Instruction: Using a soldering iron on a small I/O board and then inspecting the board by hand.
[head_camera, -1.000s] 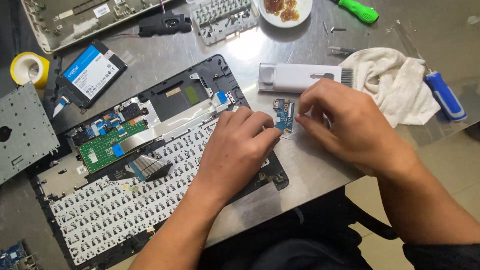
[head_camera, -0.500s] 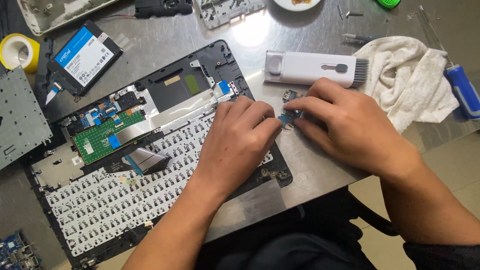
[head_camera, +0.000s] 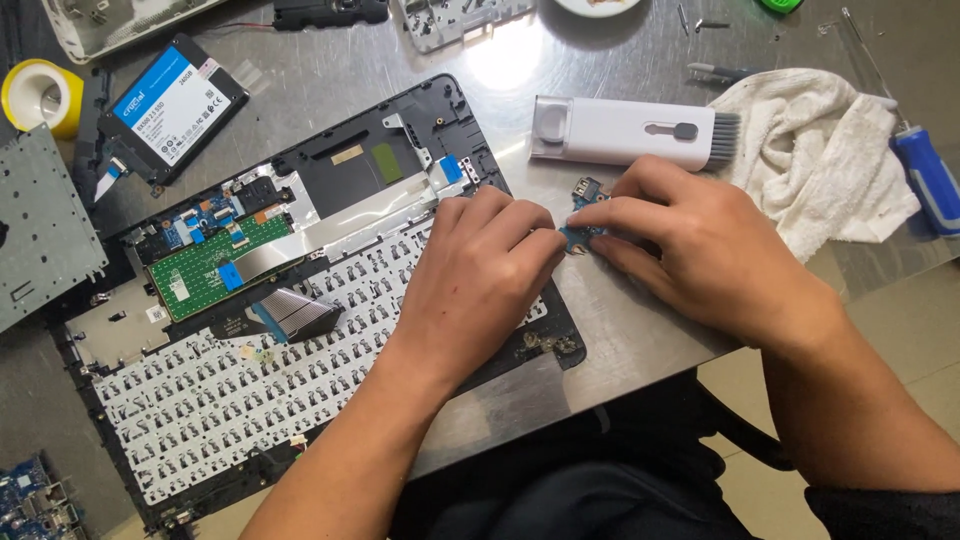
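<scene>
A small blue circuit board (head_camera: 583, 190) lies at the right edge of an opened black laptop base (head_camera: 300, 310), which shows its keyboard underside and a green board (head_camera: 205, 265). My left hand (head_camera: 480, 285) rests palm down on the laptop's right side, and its fingertips pinch the near end of the small board. My right hand (head_camera: 700, 250) comes from the right; its fingers press on the same board, which shows only in part between the fingers.
A white cleaning tool with a brush end (head_camera: 625, 132) lies just behind the hands. A white cloth (head_camera: 830, 150) and a blue-handled screwdriver (head_camera: 925, 170) lie at right. At the left are a black drive (head_camera: 170, 108), a yellow tape roll (head_camera: 40, 95) and a grey metal plate (head_camera: 40, 225).
The view has shifted so everything sits lower in frame. Both hands stay closed around the small blue board, with only slight finger movement.
</scene>
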